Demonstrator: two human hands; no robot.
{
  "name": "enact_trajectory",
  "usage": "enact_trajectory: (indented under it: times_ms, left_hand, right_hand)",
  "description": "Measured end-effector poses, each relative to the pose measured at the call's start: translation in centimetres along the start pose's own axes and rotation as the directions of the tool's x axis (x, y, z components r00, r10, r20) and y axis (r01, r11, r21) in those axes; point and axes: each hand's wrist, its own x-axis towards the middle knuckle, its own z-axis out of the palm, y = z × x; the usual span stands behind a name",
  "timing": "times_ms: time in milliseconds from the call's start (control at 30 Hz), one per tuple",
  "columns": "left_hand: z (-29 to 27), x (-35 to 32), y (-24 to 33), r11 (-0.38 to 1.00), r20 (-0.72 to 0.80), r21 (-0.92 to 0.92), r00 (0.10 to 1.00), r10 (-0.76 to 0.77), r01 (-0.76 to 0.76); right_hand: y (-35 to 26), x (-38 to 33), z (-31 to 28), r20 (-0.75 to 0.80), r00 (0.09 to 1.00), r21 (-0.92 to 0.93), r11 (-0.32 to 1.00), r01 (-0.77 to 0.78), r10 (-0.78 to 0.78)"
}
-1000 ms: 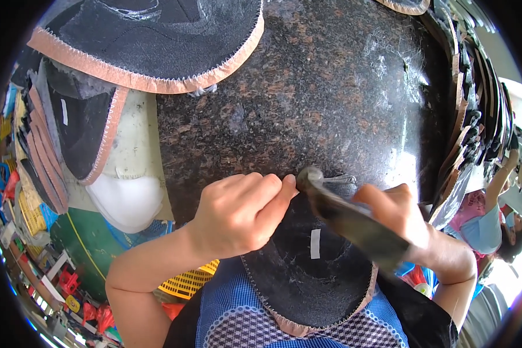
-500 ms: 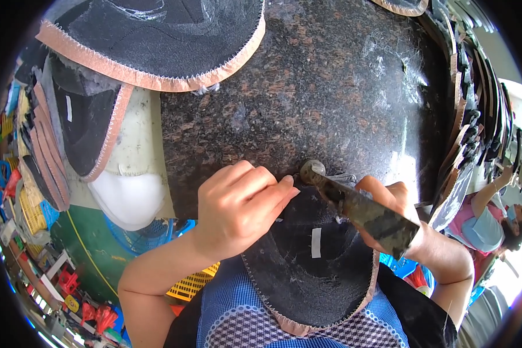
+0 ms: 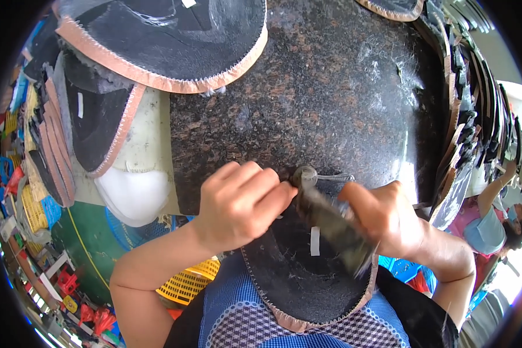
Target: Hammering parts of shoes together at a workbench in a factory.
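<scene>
Before me a black, rounded shoe upper (image 3: 290, 284) with a tan stitched rim and a small white label lies partly on the dark stone slab (image 3: 325, 87) and hangs over its front edge. My left hand (image 3: 243, 200) is closed, its thumb and index finger pinching the upper's far edge. My right hand (image 3: 388, 220) grips a shoemaker's hammer (image 3: 336, 226). Its round face rests at or just above the upper, right beside my left fingertips; the broad flared end is blurred. Whatever lies under the face is hidden.
A larger stitched black upper (image 3: 174, 52) covers the slab's far left. Stacked uppers stand at the left (image 3: 55, 145) and right (image 3: 475, 110) edges. A white shaped piece (image 3: 133, 194) lies at left. Yellow basket (image 3: 185, 281) sits below. Another person (image 3: 493, 226) is at far right.
The hammer has tilted, its broad end swinging left and toward me, while its face shifted slightly left. My left hand keeps its pinch at nearly the same place.
</scene>
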Motion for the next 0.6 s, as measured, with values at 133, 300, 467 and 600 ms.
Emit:
enact_trajectory:
  times_ms: [133, 300, 467, 600]
  left_hand:
    - [-1.0, 1.4, -0.2, 0.945, 0.129, -0.118, 0.949, -0.289, 0.304]
    - [-0.9, 0.7, 2.7, 0.852, 0.272, -0.438, 0.946, -0.177, 0.286]
    - [-2.4, 10.7, 0.5, 0.573, 0.253, -0.747, 0.941, -0.223, 0.337]
    - [0.5, 25.5, -5.2, 0.607, 0.038, -0.788, 0.992, -0.117, 0.101]
  right_hand:
    - [3.7, -2.5, 1.3, -0.214, 0.891, 0.548, 0.804, -0.229, 0.399]
    - [6.7, -5.5, 1.5, -0.440, 0.616, 0.846, 0.532, 0.040, 0.653]
    - [9.3, -7.6, 5.0, -0.460, 0.504, 0.872, 0.478, 0.104, 0.730]
    - [9.4, -8.4, 5.3, -0.429, 0.632, 0.894, 0.405, 0.192, 0.646]
